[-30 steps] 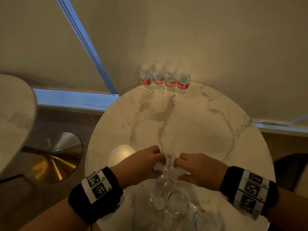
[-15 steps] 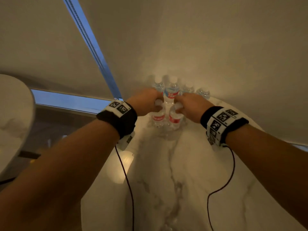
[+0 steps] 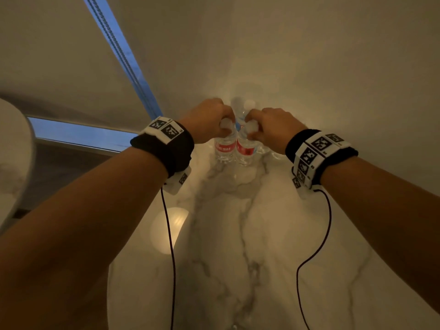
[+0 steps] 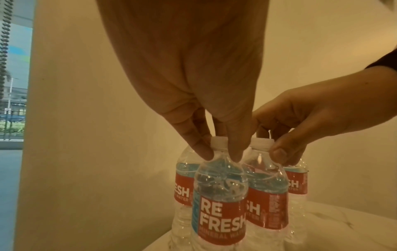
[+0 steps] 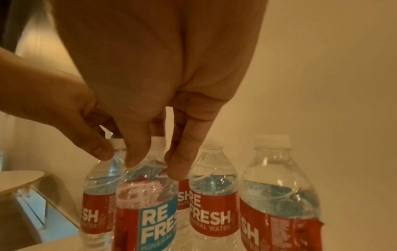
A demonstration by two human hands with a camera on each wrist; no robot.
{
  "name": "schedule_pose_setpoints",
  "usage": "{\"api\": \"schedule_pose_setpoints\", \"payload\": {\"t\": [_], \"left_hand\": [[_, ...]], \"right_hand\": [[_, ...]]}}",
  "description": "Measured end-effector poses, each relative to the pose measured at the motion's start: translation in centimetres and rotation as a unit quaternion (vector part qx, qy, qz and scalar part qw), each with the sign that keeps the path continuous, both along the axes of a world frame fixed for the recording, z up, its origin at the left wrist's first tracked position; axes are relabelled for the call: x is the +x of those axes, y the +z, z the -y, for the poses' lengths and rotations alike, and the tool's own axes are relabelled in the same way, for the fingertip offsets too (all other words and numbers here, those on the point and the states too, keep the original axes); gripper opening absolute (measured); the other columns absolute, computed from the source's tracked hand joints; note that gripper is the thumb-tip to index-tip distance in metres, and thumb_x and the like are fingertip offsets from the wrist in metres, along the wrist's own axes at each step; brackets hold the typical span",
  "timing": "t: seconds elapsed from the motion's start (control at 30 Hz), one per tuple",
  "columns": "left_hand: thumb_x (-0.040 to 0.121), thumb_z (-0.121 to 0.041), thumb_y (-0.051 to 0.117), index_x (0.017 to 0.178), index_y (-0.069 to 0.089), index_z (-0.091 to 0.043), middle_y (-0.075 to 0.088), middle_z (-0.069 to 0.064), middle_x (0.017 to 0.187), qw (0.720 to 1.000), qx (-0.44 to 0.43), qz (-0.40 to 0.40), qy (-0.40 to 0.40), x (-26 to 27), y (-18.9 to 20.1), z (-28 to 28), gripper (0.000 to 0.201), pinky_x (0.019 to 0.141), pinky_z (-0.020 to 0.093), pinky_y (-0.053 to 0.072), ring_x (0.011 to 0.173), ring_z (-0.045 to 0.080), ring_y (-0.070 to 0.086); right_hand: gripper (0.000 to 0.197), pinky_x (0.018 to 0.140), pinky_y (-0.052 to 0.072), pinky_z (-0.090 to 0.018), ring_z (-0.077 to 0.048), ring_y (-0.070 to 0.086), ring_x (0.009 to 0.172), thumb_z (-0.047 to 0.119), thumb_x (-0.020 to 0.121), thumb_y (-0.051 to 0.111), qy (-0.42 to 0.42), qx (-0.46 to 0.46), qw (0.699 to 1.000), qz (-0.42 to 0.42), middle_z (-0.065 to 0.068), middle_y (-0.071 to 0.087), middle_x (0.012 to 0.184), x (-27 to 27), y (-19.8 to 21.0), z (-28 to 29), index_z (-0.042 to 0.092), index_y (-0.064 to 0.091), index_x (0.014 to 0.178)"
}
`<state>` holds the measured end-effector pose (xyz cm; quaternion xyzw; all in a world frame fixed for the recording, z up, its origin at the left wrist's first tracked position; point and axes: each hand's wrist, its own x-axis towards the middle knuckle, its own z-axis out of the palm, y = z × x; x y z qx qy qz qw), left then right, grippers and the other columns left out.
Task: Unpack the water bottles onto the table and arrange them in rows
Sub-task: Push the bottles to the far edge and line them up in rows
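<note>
I hold one water bottle in each grip, both pinched at the neck just under the cap. My left hand [image 3: 209, 121] grasps the left bottle [image 3: 225, 148]; my right hand [image 3: 271, 129] grasps the right bottle [image 3: 246, 151]. Both bottles sit upright and side by side at the upper centre of the head view, at the far edge of the marble counter [image 3: 238, 234], directly in front of the back row of bottles [image 5: 214, 195] against the wall.

Procedure for this step, as I judge it:

1. Confirm that each base rests flat on the counter before releasing. The frames do not show the bases clearly.
2. Line both bottles up with those behind, so that the second row runs parallel to the first.
3. Keep the two bottles touching or just beside each other, matching the spacing of the back row.
4. Open thumb and fingers [image 4: 199, 149] straight outward, then lift vertically. A sideways pull at the neck could tip a bottle into the back row.
</note>
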<state>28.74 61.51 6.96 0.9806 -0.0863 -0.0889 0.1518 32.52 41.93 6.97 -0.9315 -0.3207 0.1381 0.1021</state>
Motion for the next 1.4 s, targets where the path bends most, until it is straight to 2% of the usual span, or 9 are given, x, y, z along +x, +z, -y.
{"api": "schedule_pose_setpoints", "payload": {"t": [0.13,0.33,0.43,0.67,0.8,0.9,1.07,1.17,1.4], "left_hand": [[0.085,-0.037,0.074,0.136,0.056,-0.016,0.057,0.011,0.118,0.999,-0.019,0.007,0.028,-1.5,0.4,-0.2,0.058,0.078,0.028,0.039,0.094,0.022,0.058],[0.087,-0.041,0.07,0.127,0.061,-0.017,0.062,0.004,0.111,0.995,-0.058,0.056,0.059,-10.0,2.0,0.8,0.047,0.08,0.031,0.052,0.087,0.015,0.059],[0.09,-0.044,0.066,0.122,0.065,-0.023,0.066,-0.004,0.104,0.997,-0.072,-0.002,0.03,-16.3,2.5,2.7,0.038,0.081,0.032,0.057,0.086,0.011,0.064],[0.093,-0.049,0.06,0.113,0.072,-0.031,0.067,-0.012,0.1,0.978,-0.155,-0.12,-0.065,-30.1,3.4,8.7,0.029,0.076,0.02,0.057,0.084,0.0,0.065],[0.089,-0.058,0.06,0.115,0.07,-0.035,0.066,-0.013,0.104,0.967,-0.15,-0.169,-0.115,-34.9,3.4,10.7,0.036,0.076,0.017,0.054,0.088,0.001,0.063],[0.084,-0.065,0.061,0.126,0.059,-0.04,0.055,-0.015,0.12,0.967,-0.1,-0.189,-0.14,-37.0,2.3,11.6,0.049,0.08,0.015,0.048,0.096,0.002,0.058],[0.091,-0.041,0.065,0.128,0.053,-0.03,0.046,-0.004,0.128,0.97,-0.076,-0.181,-0.145,-37.5,1.4,12.7,0.04,0.087,0.035,0.054,0.094,0.019,0.064],[0.091,-0.032,0.067,0.127,0.055,-0.023,0.048,0.0,0.127,0.972,-0.082,-0.169,-0.141,-35.3,1.1,12.8,0.039,0.085,0.037,0.054,0.091,0.024,0.064],[0.088,-0.022,0.07,0.123,0.062,-0.013,0.054,0.012,0.12,0.988,-0.06,-0.077,-0.118,-21.3,0.6,13.0,0.036,0.088,0.04,0.05,0.101,0.032,0.061]], "right_hand": [[0.071,0.076,0.04,-0.031,-0.028,0.059,0.097,0.045,0.08,0.072,-0.002,-0.002,1.0,-0.011,-0.008,0.063,0.113,-2.0,2.0,2.2,0.021,0.04,0.138],[0.044,0.071,0.042,-0.029,-0.012,0.051,0.075,0.047,0.085,0.065,0.056,-0.039,0.997,-0.027,0.005,0.063,0.097,-10.3,5.4,9.0,0.025,0.056,0.122],[0.039,0.071,0.043,-0.026,-0.008,0.052,0.075,0.052,0.086,0.061,0.094,-0.053,0.992,-0.071,0.012,0.058,0.092,-15.8,5.7,12.7,0.031,0.056,0.119],[0.04,0.071,0.036,-0.019,-0.003,0.048,0.074,0.061,0.089,0.047,0.184,-0.035,0.973,-0.138,0.014,0.057,0.096,-27.9,4.9,16.7,0.036,0.055,0.119],[0.051,0.071,0.041,-0.022,-0.007,0.05,0.076,0.071,0.085,0.043,0.223,-0.042,0.958,-0.176,0.01,0.057,0.101,-31.7,3.7,16.2,0.038,0.05,0.124],[0.051,0.076,0.048,-0.034,-0.02,0.058,0.086,0.066,0.085,0.05,0.249,-0.081,0.948,-0.179,0.003,0.055,0.107,-33.2,2.9,15.4,0.034,0.047,0.125],[0.038,0.076,0.046,-0.036,-0.026,0.059,0.09,0.046,0.093,0.051,0.252,-0.096,0.951,-0.153,-0.002,0.054,0.112,-33.5,2.4,14.8,0.024,0.047,0.123],[0.033,0.074,0.041,-0.034,-0.026,0.058,0.09,0.045,0.093,0.051,0.214,-0.08,0.962,-0.146,-0.001,0.055,0.108,-31.3,2.5,15.1,0.023,0.049,0.119],[0.031,0.074,0.034,-0.028,-0.027,0.059,0.094,0.039,0.091,0.057,0.093,-0.08,0.99,-0.065,-0.004,0.059,0.106,-20.9,2.9,14.5,0.02,0.054,0.115]]}}
